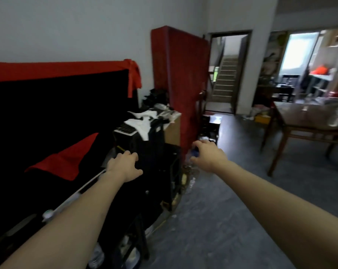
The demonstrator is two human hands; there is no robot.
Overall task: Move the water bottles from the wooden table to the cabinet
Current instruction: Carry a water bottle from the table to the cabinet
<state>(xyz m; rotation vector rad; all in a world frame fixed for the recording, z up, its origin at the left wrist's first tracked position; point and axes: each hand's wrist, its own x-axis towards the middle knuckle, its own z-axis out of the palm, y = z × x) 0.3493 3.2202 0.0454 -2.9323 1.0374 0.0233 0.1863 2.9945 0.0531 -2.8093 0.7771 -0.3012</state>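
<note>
Nearest the camera, both forearms reach forward over the dark cabinet [156, 191], which serves here as the landmark. The left hand [123, 166] rests on the cabinet's top edge, its fingers curled loosely over the dark surface and gripping nothing that can be made out. The right hand [205, 155] hangs just beyond the cabinet's right side, fingers curled round the blue cap end of a clear water bottle [193, 154]; the blur makes the bottle's body hard to trace, so how firmly it is held cannot be told.

Low against the cabinet's right face, near the floor, another clear bottle [191, 184] seems to lie among cables and clutter, though it is too smeared to be sure. So at least one bottle appears to be arriving at the cabinet, not yet set down.

Well to the right of the cabinet and farther off stands the wooden table [292, 121], with more clear bottles [336, 115] on its top, so several trips look to be left.

Behind the cabinet sit a heap of white papers [143, 121] and a tall red panel [179, 74] against the wall. A black-and-red cloth [63, 164] covers what lies left of the cabinet. Free setting-down room looks scarce, and the cables could snag a bottle.
</note>
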